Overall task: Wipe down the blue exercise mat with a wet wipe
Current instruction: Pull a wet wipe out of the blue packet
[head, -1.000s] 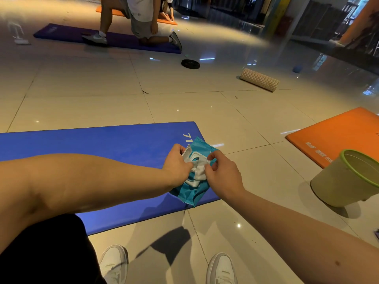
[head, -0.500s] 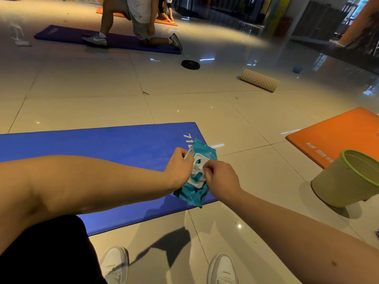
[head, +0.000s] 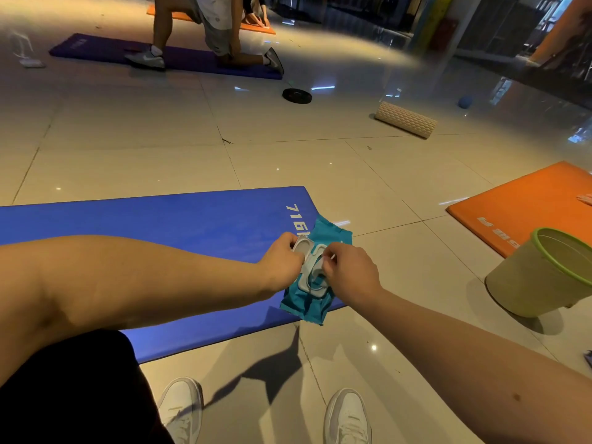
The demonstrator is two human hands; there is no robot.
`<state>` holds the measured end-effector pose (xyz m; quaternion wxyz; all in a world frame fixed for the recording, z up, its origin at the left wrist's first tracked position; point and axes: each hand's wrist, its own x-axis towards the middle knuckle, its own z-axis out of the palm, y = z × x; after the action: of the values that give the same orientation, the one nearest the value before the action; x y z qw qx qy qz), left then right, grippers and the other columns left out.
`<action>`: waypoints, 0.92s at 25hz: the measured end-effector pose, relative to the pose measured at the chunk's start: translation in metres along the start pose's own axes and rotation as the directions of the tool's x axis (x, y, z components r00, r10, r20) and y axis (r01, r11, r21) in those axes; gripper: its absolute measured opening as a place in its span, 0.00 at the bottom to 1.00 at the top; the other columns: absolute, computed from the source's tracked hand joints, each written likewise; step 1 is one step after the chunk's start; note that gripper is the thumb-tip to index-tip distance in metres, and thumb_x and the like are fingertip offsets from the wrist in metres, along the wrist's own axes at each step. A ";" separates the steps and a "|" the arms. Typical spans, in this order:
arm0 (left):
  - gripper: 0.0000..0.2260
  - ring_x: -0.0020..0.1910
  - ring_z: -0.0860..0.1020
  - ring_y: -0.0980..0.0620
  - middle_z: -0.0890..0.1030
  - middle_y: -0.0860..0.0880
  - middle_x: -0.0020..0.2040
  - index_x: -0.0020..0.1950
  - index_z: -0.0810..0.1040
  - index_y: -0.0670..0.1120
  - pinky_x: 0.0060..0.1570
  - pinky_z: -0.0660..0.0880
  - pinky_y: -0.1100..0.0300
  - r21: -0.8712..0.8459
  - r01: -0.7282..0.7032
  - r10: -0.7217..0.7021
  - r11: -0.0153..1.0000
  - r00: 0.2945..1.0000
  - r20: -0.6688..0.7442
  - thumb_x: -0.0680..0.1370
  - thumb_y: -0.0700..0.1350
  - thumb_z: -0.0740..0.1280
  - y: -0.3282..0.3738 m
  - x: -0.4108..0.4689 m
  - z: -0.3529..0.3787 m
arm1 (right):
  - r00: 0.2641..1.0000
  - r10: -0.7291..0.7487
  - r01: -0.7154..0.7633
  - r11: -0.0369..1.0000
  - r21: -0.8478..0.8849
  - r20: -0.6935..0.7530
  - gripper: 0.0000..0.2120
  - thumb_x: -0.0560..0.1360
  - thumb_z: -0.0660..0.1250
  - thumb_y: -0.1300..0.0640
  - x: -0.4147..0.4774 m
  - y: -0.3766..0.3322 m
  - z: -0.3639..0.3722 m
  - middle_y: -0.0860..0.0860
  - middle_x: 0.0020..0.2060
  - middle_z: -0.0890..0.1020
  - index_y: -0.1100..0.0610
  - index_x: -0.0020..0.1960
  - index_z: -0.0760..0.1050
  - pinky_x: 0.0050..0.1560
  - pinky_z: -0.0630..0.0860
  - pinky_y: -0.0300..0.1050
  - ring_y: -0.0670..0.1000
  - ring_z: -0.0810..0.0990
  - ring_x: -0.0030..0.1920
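Note:
The blue exercise mat point(head: 179, 219) lies flat on the tiled floor in front of me, its right end bearing white print. Over that end I hold a teal wet wipe pack point(head: 312, 299) in the air. My left hand point(head: 282, 262) grips the pack at its white flip lid, which stands open. My right hand point(head: 347, 272) pinches at the pack's opening with thumb and forefinger; a small bit of white wipe shows between the fingers.
A green-rimmed bin point(head: 544, 274) stands at the right, beside an orange mat point(head: 528, 200). Farther off are a foam roller point(head: 405, 120), a black weight plate point(head: 297, 95), a blue ball point(head: 465, 101) and a person kneeling on a purple mat point(head: 105, 52). My white shoes point(head: 347, 418) are below.
The pack has been turned a little more upright in my hands. My right fingers have closed to a pinch at the opening. Both hands stay over the mat's right end.

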<state>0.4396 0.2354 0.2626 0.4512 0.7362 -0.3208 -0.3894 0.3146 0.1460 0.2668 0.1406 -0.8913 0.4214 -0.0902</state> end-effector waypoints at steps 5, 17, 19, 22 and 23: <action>0.11 0.40 0.69 0.48 0.70 0.43 0.47 0.56 0.64 0.43 0.37 0.69 0.53 -0.039 0.125 -0.127 0.991 0.991 -0.042 0.78 0.34 0.62 -0.006 0.008 -0.003 | 0.994 -0.093 0.081 0.975 0.207 0.051 0.05 0.77 0.63 0.58 -0.003 0.009 0.004 0.51 0.37 0.81 0.54 0.43 0.75 0.41 0.79 0.55 0.54 0.79 0.38; 0.10 0.45 0.82 0.45 0.81 0.44 0.49 0.55 0.74 0.44 0.49 0.82 0.46 -0.084 0.112 -0.119 0.990 0.989 -0.087 0.78 0.42 0.72 -0.016 0.014 -0.005 | 0.979 -0.189 0.152 0.923 0.353 0.074 0.05 0.77 0.66 0.58 -0.010 0.001 0.003 0.46 0.39 0.83 0.53 0.47 0.81 0.41 0.79 0.42 0.45 0.81 0.40; 0.09 0.42 0.79 0.47 0.78 0.46 0.46 0.55 0.71 0.46 0.45 0.80 0.50 -0.040 0.093 -0.096 0.995 0.990 -0.106 0.79 0.40 0.70 -0.015 0.015 -0.005 | 0.984 -0.167 0.133 0.919 0.372 0.060 0.05 0.75 0.66 0.58 -0.009 0.001 0.003 0.46 0.38 0.83 0.54 0.46 0.81 0.43 0.80 0.45 0.46 0.81 0.40; 0.09 0.43 0.77 0.46 0.79 0.44 0.49 0.56 0.71 0.45 0.42 0.77 0.51 0.045 0.076 -0.070 0.996 0.988 -0.136 0.80 0.41 0.69 -0.017 0.019 -0.007 | 0.994 -0.098 0.061 0.884 0.463 0.057 0.04 0.74 0.67 0.59 -0.008 0.003 0.002 0.47 0.37 0.83 0.55 0.45 0.82 0.43 0.81 0.46 0.47 0.81 0.39; 0.09 0.42 0.76 0.46 0.78 0.42 0.51 0.57 0.70 0.45 0.42 0.77 0.50 0.070 0.083 -0.072 0.994 0.986 -0.151 0.80 0.41 0.68 -0.018 0.021 -0.009 | 0.996 -0.074 0.037 0.866 0.499 0.054 0.04 0.74 0.67 0.59 -0.007 0.005 0.001 0.48 0.36 0.83 0.55 0.44 0.81 0.42 0.80 0.46 0.46 0.81 0.37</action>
<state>0.4603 0.2287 0.2428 0.4301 0.7916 -0.2719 -0.3383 0.3069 0.1490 0.2634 0.3776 -0.8394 0.3531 -0.1676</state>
